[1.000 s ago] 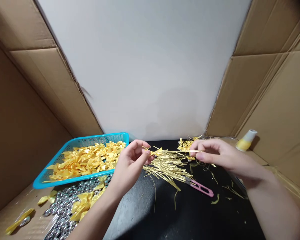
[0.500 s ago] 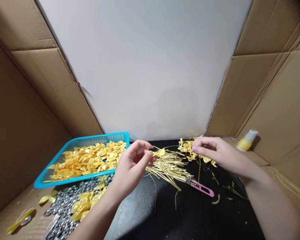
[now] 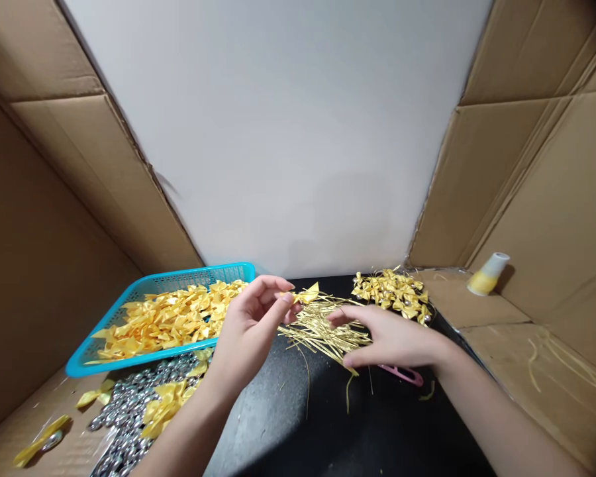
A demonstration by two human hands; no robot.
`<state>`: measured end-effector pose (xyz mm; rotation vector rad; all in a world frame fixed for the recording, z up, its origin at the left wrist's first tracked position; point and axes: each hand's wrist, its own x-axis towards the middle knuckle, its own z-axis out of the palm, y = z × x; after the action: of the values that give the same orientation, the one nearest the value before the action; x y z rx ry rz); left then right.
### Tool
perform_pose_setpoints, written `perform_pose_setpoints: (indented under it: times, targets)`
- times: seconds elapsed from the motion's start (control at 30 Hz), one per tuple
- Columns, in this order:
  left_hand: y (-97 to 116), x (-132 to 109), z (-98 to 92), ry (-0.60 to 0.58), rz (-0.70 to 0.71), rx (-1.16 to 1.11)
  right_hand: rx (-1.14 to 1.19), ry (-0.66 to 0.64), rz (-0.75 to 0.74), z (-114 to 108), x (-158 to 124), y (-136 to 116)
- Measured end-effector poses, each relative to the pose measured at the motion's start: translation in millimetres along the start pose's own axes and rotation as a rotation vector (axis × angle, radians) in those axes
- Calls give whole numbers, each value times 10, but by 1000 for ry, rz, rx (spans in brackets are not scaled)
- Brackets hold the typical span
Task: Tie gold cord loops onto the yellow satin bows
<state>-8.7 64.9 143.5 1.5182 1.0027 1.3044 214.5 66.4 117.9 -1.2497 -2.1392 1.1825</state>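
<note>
My left hand (image 3: 251,328) pinches a small yellow ribbon bow (image 3: 306,294) between thumb and fingertips, above the black mat (image 3: 328,424). My right hand (image 3: 390,338) is spread, fingers apart, over a loose pile of thin gold wire ties (image 3: 322,328), its fingertips touching them. It holds nothing. Pink thread snips (image 3: 407,375) lie partly hidden under that hand. A heap of finished yellow bows with beads (image 3: 392,295) lies just beyond the right hand.
A blue plastic tray (image 3: 104,358) full of yellow bows stands at the left. Silver beads (image 3: 129,411) and stray bows lie in front of it. Cardboard walls close in both sides. A small yellow-and-white bottle (image 3: 487,273) lies at the right.
My right hand let go of the gold tie near the finished bows and moved down and left onto the wire pile. My left hand kept the bow.
</note>
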Motion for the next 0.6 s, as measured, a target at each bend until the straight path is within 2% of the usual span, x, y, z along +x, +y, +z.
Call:
perform_pose_setpoints:
  times: [0.13,0.2,0.27,0.4,0.6]
  targets:
    - [-16,24,-49,72,23,-36,375,-219,-48,128,134,86]
    - [-31,50,-93,148,37,-52,568,-236,-98,111,140,93]
    - [-50,94,-151,246,60,-68,667,-197,-115,39,113,99]
    - [-92,221,-280,407,99,-73,701,-141,-85,-143,25,132]
    - [-132,351,-423,523,56,-109,671,-152,-25,-275,-73,138]
